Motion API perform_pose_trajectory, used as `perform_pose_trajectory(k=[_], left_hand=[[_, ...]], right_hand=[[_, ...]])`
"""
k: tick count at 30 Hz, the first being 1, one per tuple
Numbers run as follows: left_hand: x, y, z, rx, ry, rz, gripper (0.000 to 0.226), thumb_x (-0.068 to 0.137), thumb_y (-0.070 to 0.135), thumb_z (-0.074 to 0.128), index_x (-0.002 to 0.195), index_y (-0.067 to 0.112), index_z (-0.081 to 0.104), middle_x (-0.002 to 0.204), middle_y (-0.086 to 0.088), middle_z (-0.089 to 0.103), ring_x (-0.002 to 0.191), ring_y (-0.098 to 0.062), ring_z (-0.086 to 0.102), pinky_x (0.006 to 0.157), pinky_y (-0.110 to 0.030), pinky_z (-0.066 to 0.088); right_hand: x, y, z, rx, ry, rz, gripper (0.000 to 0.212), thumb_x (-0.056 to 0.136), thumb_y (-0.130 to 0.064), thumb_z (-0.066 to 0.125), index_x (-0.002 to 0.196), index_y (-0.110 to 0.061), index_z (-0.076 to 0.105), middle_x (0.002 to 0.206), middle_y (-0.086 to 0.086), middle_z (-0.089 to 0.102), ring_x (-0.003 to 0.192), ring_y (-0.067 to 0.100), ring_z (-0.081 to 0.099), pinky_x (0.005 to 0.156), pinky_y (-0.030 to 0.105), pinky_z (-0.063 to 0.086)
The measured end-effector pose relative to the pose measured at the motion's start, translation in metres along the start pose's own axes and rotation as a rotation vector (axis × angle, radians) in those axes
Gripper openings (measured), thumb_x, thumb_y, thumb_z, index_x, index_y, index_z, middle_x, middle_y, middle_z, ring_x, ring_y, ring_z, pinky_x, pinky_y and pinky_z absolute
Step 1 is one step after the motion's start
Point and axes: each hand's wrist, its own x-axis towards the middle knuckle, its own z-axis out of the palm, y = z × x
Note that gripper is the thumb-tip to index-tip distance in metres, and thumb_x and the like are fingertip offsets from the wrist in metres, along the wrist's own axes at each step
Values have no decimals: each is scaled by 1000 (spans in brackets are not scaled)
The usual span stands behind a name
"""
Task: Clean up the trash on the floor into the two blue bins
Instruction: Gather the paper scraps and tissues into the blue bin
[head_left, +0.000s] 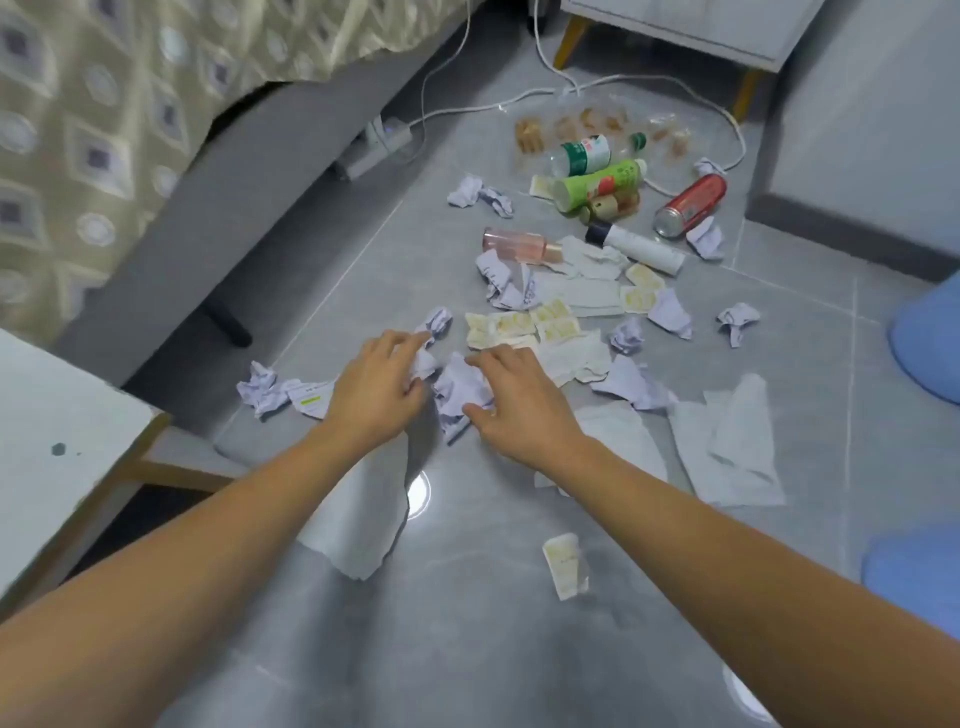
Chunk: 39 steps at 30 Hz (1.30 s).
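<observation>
Trash is scattered over the grey tiled floor. My left hand (376, 387) curls its fingers around a small crumpled paper ball (425, 364). My right hand (514, 397) presses on a bigger crumpled paper wad (460, 392), thumb and fingers closing on its sides. More paper balls, flat yellow wrappers (524, 325) and torn tissues (727, 452) lie around. Farther back are a pink bottle (514, 245), a green bottle (597, 184), a clear bottle (587, 156), a red can (688, 205) and a white tube (639, 249). Two blue bins (927, 343) (914, 577) show partly at the right edge.
A bed with a patterned cover (104, 130) runs along the left, with a power strip (382, 143) and white cables (519, 96) beside it. A white table corner (57, 447) is at near left. A white cabinet on wooden legs (675, 26) stands at the back.
</observation>
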Motion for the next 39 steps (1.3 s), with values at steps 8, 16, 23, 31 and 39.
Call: perform_pose_trajectory(k=[8,16,23,31,39], left_hand=[[16,-21,37,112,-191,44,51,89,13,58,139,23,55,137,-12,50,120,-38,48,90,-50,50],[1,-31,31,123,-100,38,22,85,7,63,105,15,65,106,-9,50,101,-32,50,62,-41,45],[-12,-31,21,84,-17,11,12,89,17,60,101,16,62,100,-4,52,94,-30,54,60,-41,47],[-17,6,-20,67,41,72,9,89,29,62,92,21,59,89,4,57,88,-26,57,63,-40,51],[9,181,-74,9,-13,476,12,88,29,69,98,24,64,92,6,59,92,-23,59,60,-35,48]], right_hand=[[8,-4,52,-243,-173,-76,67,86,-34,71,146,-26,44,151,4,44,139,30,34,105,46,40],[-7,-8,65,-415,-57,-95,46,56,-8,82,98,-20,66,90,4,61,90,32,55,62,35,28],[-11,-3,64,-315,-47,-121,37,61,0,81,92,-15,68,89,8,67,91,34,60,56,31,30],[-35,10,1,-193,188,-181,22,73,-4,76,88,-16,64,86,0,61,89,27,56,48,31,42],[-128,48,-161,-258,422,70,5,89,-15,64,90,-19,62,89,-5,58,97,21,52,57,26,40]])
